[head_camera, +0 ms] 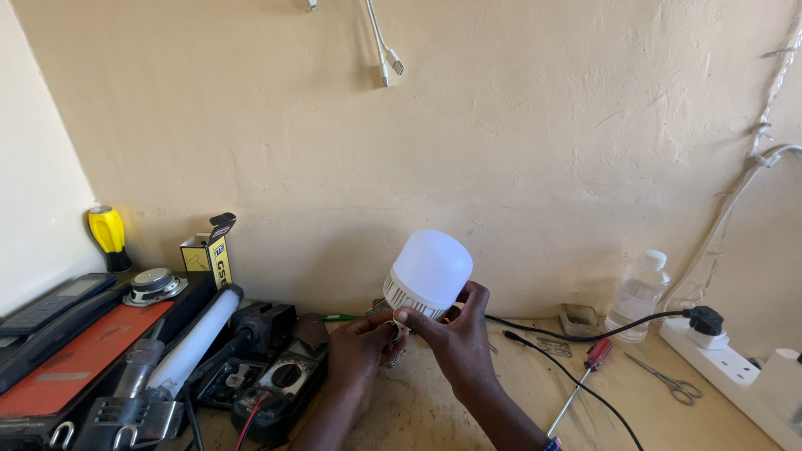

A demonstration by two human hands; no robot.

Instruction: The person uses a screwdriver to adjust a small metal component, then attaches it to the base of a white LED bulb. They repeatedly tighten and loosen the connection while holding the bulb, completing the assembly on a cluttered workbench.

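A large white bulb with a frosted dome and a slotted body is held up over the wooden bench, dome tilted up. My right hand grips its body from the right and below. My left hand is closed around the metal base under the bulb; the base is mostly hidden by the fingers.
A multimeter, a white tube lamp, a small speaker and a yellow-and-black box lie at the left. A red-handled screwdriver, scissors, a clear bottle, black cables and a white power strip sit at the right.
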